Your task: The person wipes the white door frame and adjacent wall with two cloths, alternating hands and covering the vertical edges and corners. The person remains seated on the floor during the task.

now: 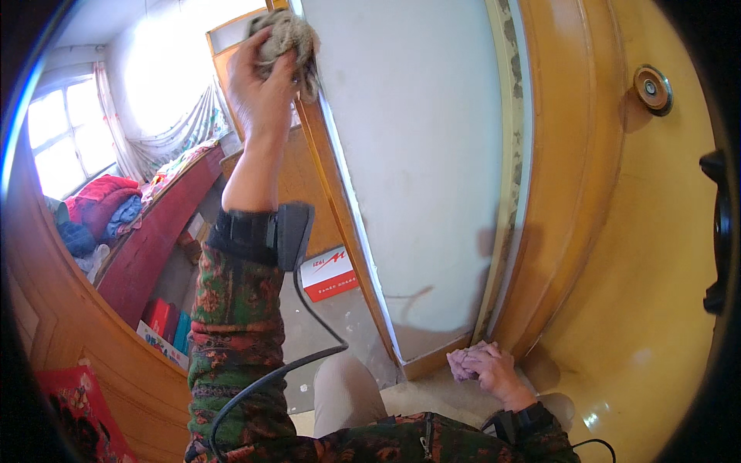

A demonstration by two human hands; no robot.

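Note:
My left hand (258, 85) is raised high and grips a grey-brown rag (289, 42), pressing it against the edge of a wooden door frame (328, 177). Down low, my right hand (498, 370) closes on a pale purple cloth (465, 361) at the foot of the frame, on the floor by the white wall panel (421, 154). Both wrists carry dark bands, and a black cable runs from the left one.
An orange-brown wooden door (641, 231) with a round metal fitting (652, 89) fills the right. Through the doorway lie a red-and-white box (332, 274), a dark red platform bed (147, 247) with folded bedding, and a curtained window (69, 131).

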